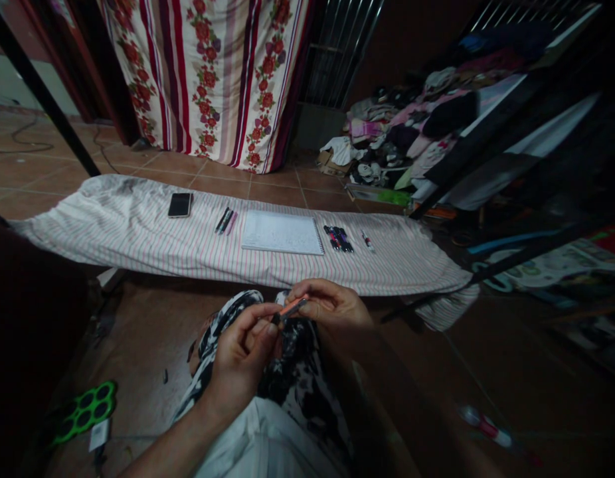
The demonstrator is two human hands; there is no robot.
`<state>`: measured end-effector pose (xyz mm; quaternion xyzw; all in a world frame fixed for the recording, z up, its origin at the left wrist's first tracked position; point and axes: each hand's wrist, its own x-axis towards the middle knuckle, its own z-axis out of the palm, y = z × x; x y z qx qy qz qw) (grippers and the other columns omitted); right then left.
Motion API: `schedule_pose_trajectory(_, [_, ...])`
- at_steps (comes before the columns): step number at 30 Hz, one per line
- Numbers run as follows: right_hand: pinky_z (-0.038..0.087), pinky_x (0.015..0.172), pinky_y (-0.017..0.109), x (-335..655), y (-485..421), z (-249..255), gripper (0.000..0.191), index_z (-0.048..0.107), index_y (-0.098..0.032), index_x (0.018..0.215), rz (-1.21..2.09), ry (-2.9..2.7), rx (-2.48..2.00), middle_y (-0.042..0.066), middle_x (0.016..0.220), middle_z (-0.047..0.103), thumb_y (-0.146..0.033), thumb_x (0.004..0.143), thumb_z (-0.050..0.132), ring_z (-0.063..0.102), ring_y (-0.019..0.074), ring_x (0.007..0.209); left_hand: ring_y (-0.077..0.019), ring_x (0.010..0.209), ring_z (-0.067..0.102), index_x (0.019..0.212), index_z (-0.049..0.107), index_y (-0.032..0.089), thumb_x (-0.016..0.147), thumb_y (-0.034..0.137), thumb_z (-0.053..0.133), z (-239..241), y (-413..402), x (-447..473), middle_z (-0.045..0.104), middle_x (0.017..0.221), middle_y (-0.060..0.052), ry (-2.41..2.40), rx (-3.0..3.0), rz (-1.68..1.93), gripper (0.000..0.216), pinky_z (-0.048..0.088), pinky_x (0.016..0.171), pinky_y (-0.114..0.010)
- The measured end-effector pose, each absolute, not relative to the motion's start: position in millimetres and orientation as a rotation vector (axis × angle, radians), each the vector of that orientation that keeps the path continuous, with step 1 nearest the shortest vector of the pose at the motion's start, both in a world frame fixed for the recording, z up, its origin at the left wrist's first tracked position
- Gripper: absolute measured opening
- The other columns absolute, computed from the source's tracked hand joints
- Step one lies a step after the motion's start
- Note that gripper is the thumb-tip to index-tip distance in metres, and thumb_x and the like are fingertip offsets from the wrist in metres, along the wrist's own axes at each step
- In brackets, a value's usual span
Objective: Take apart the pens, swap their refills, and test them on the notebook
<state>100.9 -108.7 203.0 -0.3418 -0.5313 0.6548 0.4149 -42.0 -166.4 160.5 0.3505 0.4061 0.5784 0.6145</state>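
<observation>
Both my hands are raised over my lap and meet on one orange pen [293, 307]. My right hand [332, 307] pinches the pen's barrel between thumb and fingers. My left hand [245, 348] is closed on the pen's dark end, which may be its cap. Beyond them a striped cloth [133, 232] lies on the tiled floor. On it are a spiral notebook [281, 233], a black phone [180, 204], a few pens [225, 220] left of the notebook and several markers [338, 238] to its right.
A flowered striped curtain [212, 73] hangs at the back. A heap of clothes [402, 133] and a dark frame [511, 153] fill the right. A green plastic piece [83, 411] lies on the floor at lower left, a marker [487, 426] at lower right.
</observation>
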Motion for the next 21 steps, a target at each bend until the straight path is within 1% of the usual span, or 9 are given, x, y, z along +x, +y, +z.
schedule_pose_trajectory(6, [0.048, 0.070, 0.026, 100.8, -110.9, 201.6, 0.006, 0.069, -0.019, 0.072, 1.588, -1.363, -0.903, 0.001, 0.072, 0.064, -0.020, 0.066, 0.072, 0.060, 0.0137, 0.073, -0.0064, 0.046, 0.043, 0.097, 0.061, 0.014, 0.073, 0.038, 0.065, 160.0, -168.8, -42.5, 0.053, 0.053, 0.002, 0.933, 0.851, 1.346, 0.034, 0.028, 0.043, -0.018])
schedule_pose_trajectory(9, [0.048, 0.071, 0.027, 100.6, -112.7, 201.8, 0.006, 0.070, -0.019, 0.072, 1.541, -1.411, -0.922, 0.002, 0.073, 0.065, -0.021, 0.067, 0.071, 0.060, 0.0147, 0.074, -0.0075, 0.047, 0.045, 0.097, 0.062, 0.014, 0.073, 0.037, 0.065, 159.8, -169.8, -42.5, 0.055, 0.054, 0.001, 0.953, 0.852, 1.354, 0.034, 0.029, 0.043, -0.019])
schedule_pose_trajectory(13, [0.048, 0.071, 0.028, 98.6, -115.1, 200.7, 0.007, 0.070, -0.020, 0.070, 1.454, -1.387, -0.947, 0.001, 0.072, 0.065, -0.022, 0.064, 0.072, 0.060, 0.0160, 0.072, -0.0076, 0.047, 0.045, 0.096, 0.063, 0.016, 0.074, 0.034, 0.065, 158.5, -170.8, -41.5, 0.056, 0.053, 0.002, 0.961, 0.879, 1.391, 0.029, 0.031, 0.044, -0.019])
schedule_pose_trajectory(21, [0.045, 0.070, 0.025, 99.1, -117.3, 205.9, 0.007, 0.069, -0.019, 0.071, 1.465, -1.473, -1.009, 0.001, 0.072, 0.064, -0.023, 0.066, 0.071, 0.058, 0.0150, 0.073, -0.0078, 0.049, 0.048, 0.095, 0.064, 0.017, 0.077, 0.030, 0.061, 156.9, -172.8, -43.1, 0.057, 0.057, 0.001, 0.997, 0.960, 1.397, 0.022, 0.035, 0.047, -0.018])
